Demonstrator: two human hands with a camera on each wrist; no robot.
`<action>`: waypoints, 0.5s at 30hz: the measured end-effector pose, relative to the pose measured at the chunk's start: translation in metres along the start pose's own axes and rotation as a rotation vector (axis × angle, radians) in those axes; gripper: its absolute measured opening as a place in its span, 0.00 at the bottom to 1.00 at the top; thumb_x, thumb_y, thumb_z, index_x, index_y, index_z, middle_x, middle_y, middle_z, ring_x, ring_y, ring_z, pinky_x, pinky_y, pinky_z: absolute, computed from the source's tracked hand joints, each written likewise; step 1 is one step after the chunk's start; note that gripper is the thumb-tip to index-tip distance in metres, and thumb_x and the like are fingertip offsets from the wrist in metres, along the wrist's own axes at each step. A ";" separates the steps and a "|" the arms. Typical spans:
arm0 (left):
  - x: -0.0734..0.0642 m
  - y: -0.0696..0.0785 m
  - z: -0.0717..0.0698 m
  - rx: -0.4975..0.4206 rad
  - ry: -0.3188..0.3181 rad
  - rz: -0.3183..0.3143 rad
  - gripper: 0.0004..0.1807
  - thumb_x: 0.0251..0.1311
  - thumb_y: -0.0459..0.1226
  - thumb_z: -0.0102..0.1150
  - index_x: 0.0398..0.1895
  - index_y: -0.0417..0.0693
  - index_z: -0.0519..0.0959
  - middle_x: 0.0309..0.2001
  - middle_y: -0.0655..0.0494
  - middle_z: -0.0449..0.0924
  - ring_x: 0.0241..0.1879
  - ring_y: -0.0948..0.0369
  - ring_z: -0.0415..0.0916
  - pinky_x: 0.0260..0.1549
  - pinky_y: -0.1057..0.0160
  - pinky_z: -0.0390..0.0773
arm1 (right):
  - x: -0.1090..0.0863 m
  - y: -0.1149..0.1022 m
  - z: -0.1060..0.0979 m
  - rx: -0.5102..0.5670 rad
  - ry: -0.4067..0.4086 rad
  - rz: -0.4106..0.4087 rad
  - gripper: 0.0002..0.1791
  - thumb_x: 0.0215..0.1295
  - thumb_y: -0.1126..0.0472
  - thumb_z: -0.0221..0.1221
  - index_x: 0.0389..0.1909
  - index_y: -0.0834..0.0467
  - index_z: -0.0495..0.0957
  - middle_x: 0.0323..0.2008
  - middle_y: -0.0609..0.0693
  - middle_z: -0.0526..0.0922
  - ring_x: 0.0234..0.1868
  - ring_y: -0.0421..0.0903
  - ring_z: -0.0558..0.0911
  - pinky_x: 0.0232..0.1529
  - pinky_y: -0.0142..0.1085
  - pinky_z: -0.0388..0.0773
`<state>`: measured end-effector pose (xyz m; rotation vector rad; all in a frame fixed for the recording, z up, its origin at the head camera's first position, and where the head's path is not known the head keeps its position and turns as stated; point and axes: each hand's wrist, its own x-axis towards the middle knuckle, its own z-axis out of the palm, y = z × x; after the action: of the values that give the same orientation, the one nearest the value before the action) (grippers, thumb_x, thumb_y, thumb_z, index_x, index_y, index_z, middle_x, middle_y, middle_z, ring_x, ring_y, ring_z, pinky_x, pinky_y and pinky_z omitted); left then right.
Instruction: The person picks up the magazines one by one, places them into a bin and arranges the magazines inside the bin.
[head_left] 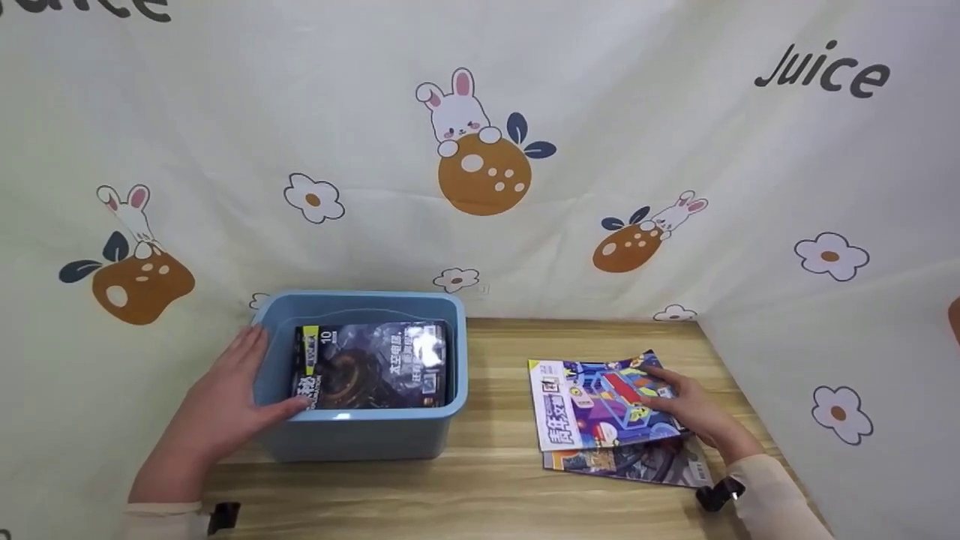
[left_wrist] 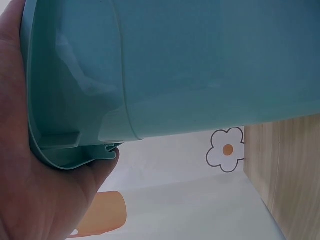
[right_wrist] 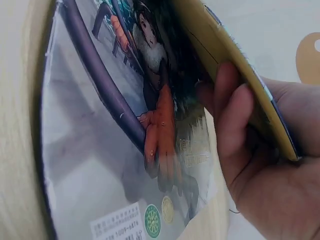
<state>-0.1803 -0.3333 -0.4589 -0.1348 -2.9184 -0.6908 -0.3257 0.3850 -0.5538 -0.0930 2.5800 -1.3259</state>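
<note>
My left hand (head_left: 217, 405) grips the left front corner of a blue plastic bin (head_left: 360, 442), thumb over the rim. From close by, the left wrist view shows the bin's wall (left_wrist: 200, 65) and the hand (left_wrist: 35, 190) around its rim. A dark magazine (head_left: 360, 367) lies face up inside the bin. On the right, my right hand (head_left: 697, 412) pinches the right edge of a colourful magazine (head_left: 600, 405). In the right wrist view this magazine's edge (right_wrist: 250, 70) stands tilted between thumb and fingers (right_wrist: 235, 110). Beneath it lies a second magazine (right_wrist: 100, 140) with a figure on its cover.
Both magazines on the right are over a wood-grain table (head_left: 495, 480). A pale cloth (head_left: 360, 112) printed with rabbits, oranges and flowers rises behind the table and along both sides. The bin stands close to the back cloth.
</note>
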 end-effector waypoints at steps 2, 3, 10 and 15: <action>-0.001 0.000 0.001 0.000 -0.003 -0.004 0.72 0.62 0.73 0.69 0.89 0.31 0.48 0.88 0.29 0.42 0.87 0.32 0.41 0.75 0.20 0.54 | -0.003 -0.001 0.001 0.021 0.011 -0.006 0.44 0.76 0.55 0.71 0.86 0.61 0.62 0.75 0.76 0.67 0.55 0.55 0.85 0.51 0.40 0.86; -0.001 0.000 0.002 0.000 -0.004 -0.005 0.73 0.62 0.73 0.69 0.88 0.30 0.48 0.88 0.29 0.42 0.87 0.32 0.41 0.76 0.21 0.54 | -0.005 -0.002 0.001 0.032 0.012 -0.007 0.44 0.77 0.55 0.71 0.86 0.60 0.62 0.76 0.76 0.67 0.56 0.56 0.85 0.51 0.39 0.85; 0.000 0.001 0.000 0.009 0.000 -0.001 0.73 0.61 0.74 0.68 0.88 0.30 0.48 0.88 0.29 0.42 0.87 0.32 0.41 0.76 0.21 0.54 | -0.008 -0.015 0.004 0.179 0.065 0.024 0.42 0.80 0.58 0.67 0.89 0.50 0.60 0.81 0.72 0.61 0.61 0.59 0.81 0.52 0.37 0.85; -0.001 0.001 0.002 0.010 -0.001 -0.006 0.73 0.61 0.74 0.68 0.88 0.30 0.49 0.88 0.29 0.42 0.87 0.31 0.41 0.76 0.21 0.54 | -0.009 -0.024 0.006 0.298 0.083 0.044 0.43 0.82 0.58 0.65 0.91 0.46 0.56 0.82 0.71 0.56 0.60 0.55 0.82 0.51 0.37 0.87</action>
<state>-0.1792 -0.3319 -0.4601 -0.1259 -2.9244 -0.6765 -0.3165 0.3677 -0.5357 0.0723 2.3999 -1.7118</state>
